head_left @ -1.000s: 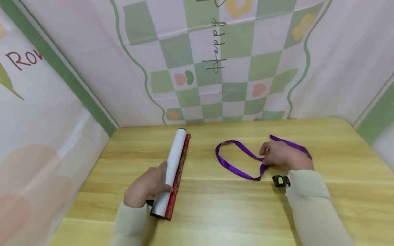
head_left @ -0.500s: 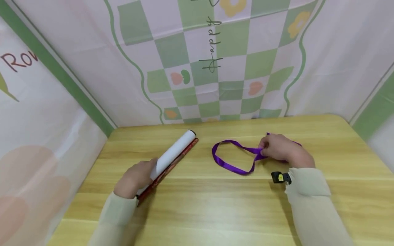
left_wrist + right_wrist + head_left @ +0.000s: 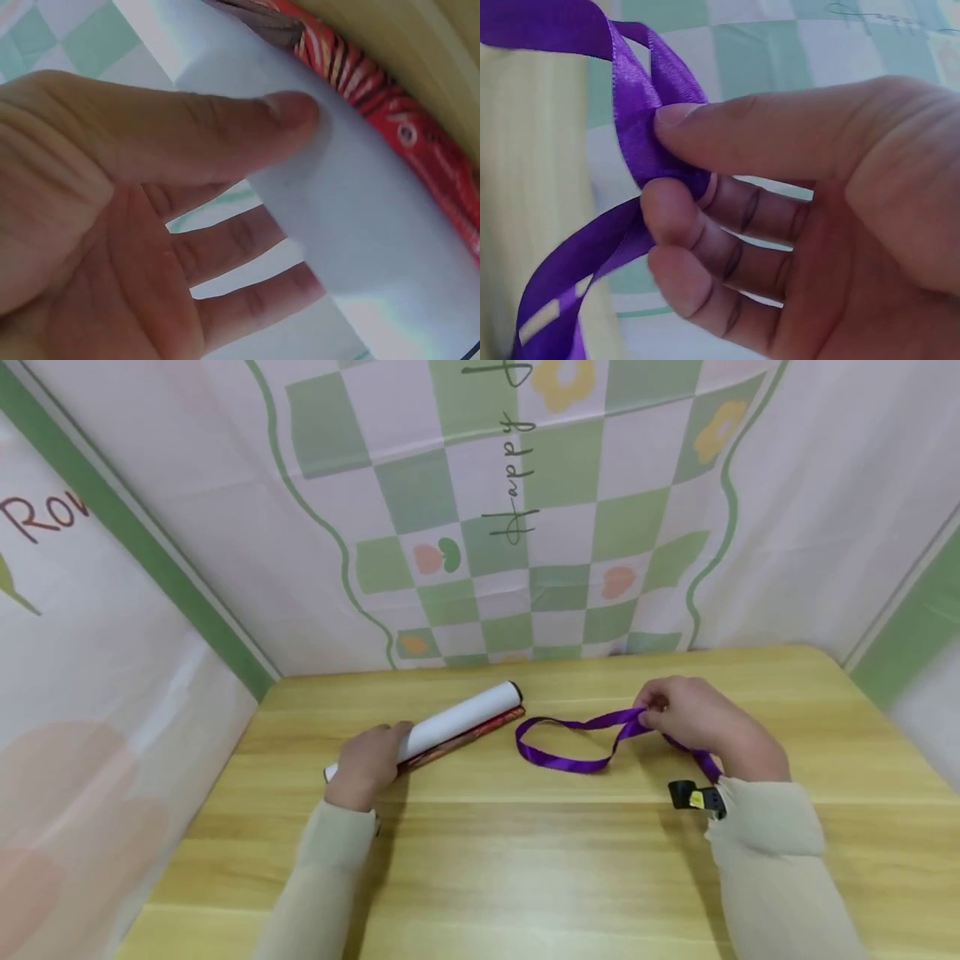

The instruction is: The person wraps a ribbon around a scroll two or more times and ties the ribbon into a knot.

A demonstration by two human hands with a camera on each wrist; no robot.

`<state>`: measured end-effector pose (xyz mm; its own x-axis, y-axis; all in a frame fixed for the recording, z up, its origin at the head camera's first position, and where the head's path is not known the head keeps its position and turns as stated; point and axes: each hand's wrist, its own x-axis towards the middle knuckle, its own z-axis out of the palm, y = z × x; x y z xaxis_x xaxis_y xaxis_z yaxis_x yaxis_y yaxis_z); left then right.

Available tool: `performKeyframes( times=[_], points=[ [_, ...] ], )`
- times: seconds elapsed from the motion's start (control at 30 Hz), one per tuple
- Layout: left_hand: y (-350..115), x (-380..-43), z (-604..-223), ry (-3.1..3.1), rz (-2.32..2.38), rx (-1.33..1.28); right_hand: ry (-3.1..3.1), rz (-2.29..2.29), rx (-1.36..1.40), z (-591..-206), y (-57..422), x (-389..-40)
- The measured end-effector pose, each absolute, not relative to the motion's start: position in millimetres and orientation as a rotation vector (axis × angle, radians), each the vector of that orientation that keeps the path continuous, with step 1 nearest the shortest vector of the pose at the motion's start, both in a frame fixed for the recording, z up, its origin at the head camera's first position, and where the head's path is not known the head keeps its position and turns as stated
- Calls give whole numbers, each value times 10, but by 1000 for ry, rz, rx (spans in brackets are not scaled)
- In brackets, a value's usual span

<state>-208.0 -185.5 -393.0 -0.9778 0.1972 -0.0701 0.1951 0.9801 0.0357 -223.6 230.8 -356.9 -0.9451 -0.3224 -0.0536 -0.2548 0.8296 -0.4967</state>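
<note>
My left hand (image 3: pixel 367 762) grips a white roll (image 3: pixel 461 720) with dark end rims, thumb on the near side and fingers behind it. Along the roll's lower side lies a thin red patterned strip (image 3: pixel 480 728); in the left wrist view the red strip (image 3: pixel 420 142) looks like printed, crinkled wrapping. The roll slants up to the right, and its middle is covered by the hand. My right hand (image 3: pixel 693 720) pinches a purple ribbon (image 3: pixel 562 762) between thumb and fingers. One ribbon loop extends left toward the roll's far end, while the tail (image 3: pixel 705 765) hangs below the hand.
Both hands are over a light wooden table (image 3: pixel 510 860). A green-and-white checked cloth (image 3: pixel 495 585) hangs behind its back edge, and a printed cloth (image 3: pixel 112 693) stands along the left side. A black wrist device (image 3: pixel 693 797) sits by the right sleeve.
My left hand has turned the roll from steep to a flatter slant, its far end swinging right toward the ribbon. The right hand has pinched the ribbon and raised it, drawing its loop narrower.
</note>
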Motion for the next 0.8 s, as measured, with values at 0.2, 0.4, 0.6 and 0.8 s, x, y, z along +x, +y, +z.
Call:
performKeyframes(
  times=[0.2,0.4,0.6,0.8],
  points=[
    [-1591,-2171,-3965,3031,152,281,3028,-848,-480,-3372,2299,-2114],
    [-1407,-2250,-3994,2989,307,205,3201,-906,-519,-3237,2288,-1999],
    [-1402,-2252,-3983,2953,339,200,3226,-886,-367,-3231,2397,-1976],
    [-1445,-2242,-3926,2987,286,200,3365,-1083,-36,-3111,2485,-1944]
  ],
)
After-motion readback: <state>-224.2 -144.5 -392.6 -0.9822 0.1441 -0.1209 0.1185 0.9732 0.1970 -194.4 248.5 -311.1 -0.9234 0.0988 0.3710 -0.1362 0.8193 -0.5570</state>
